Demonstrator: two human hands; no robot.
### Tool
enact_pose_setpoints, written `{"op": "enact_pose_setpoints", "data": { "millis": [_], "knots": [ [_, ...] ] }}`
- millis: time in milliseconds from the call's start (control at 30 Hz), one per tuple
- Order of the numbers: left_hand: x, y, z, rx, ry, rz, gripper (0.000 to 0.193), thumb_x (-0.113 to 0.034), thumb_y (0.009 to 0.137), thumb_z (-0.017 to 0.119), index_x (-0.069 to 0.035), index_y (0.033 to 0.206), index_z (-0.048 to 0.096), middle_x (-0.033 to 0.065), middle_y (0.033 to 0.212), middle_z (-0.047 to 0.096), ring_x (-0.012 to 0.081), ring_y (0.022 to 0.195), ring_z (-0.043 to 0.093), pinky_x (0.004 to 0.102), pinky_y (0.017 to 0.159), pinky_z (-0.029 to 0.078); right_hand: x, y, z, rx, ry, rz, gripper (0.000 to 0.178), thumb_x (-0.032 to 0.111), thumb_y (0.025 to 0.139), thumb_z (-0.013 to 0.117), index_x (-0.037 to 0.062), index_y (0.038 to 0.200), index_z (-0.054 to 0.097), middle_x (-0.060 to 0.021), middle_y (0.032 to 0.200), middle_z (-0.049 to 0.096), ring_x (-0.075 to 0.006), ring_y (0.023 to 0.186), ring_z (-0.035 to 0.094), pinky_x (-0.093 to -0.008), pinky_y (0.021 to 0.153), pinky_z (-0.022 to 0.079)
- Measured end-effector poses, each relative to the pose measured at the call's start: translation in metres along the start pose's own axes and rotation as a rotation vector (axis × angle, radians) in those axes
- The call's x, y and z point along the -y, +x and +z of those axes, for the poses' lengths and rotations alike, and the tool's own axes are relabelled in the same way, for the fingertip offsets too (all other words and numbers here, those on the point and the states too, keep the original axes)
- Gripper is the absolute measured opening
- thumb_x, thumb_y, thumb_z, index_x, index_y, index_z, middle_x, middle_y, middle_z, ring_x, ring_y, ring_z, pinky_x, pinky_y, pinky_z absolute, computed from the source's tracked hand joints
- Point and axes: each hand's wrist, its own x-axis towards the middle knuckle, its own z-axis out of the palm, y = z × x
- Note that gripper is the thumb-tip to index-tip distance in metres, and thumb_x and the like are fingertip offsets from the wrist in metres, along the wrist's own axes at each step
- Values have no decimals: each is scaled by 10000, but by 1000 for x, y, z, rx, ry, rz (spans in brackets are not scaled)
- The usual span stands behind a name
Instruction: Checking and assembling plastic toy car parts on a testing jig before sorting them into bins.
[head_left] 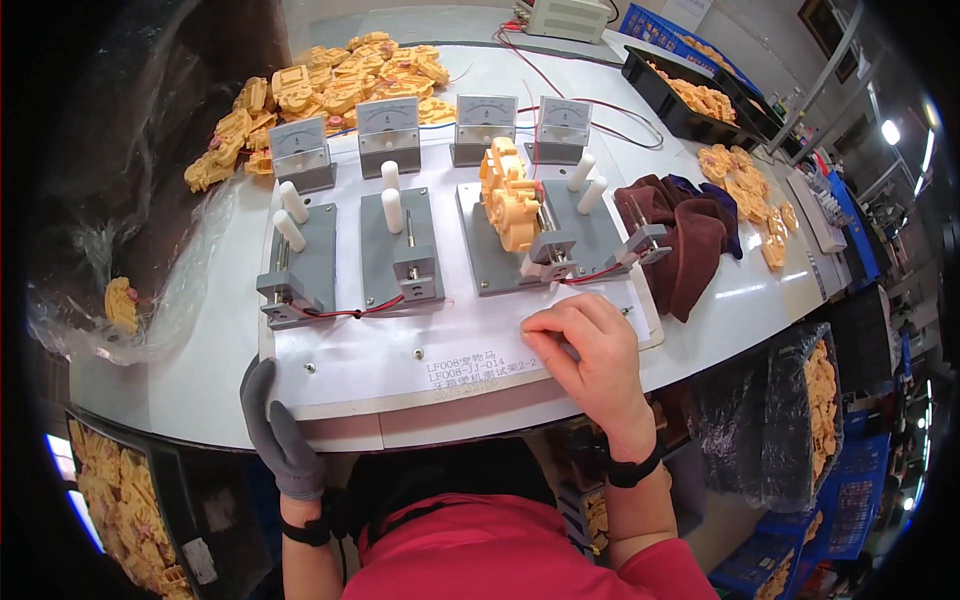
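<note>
My left hand (280, 437), in a grey glove, rests at the front left corner of a white board (330, 385) with its fingers stretched out, holding nothing visible. My bare right hand (592, 352) hovers over the board's front right part, fingers curled and pressed together; whatever they may hold is hidden. Just beyond it, a yellow-orange plastic gearbox (510, 197) stands upright on a grey test fixture (485, 255). To the left are two other grey fixtures (315, 250) with white pegs (290, 230) and no gearbox. Another pegged fixture (585, 235) is at right.
Several analog meters (388, 130) line the board's back. Behind them lies a heap of yellow-orange gearboxes (350, 80). A brown cloth (675, 235) and loose gearboxes (740, 180) are at right. Filled containers include a black tray (690, 95) and a bin (120, 510) below left.
</note>
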Motion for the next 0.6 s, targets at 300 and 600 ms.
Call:
{"op": "enact_pose_setpoints", "data": {
  "millis": [300, 600],
  "knots": [
    [-1, 0, -1, 2, 14, 9, 425, -211, 961, 375, 59, 1266, 497, 206, 1285, 522, 325, 1201, 497, 403, 1050, 353, 3, 0, -3, 17, 16, 27, 102, 129, 785, 728, 102, 862, 666, -30, 810, 610, -232, 758, 598, -346, 676, 451],
    [-3, 1, -1, 7, -6, 8, 424, -218, 971, 376, 57, 1269, 501, 195, 1292, 523, 315, 1211, 492, 399, 1058, 348, 0, 4, -5, 26, 83, 12, 78, 50, 805, 694, 24, 875, 673, -87, 784, 609, -251, 732, 592, -336, 644, 469]
  ]
}}
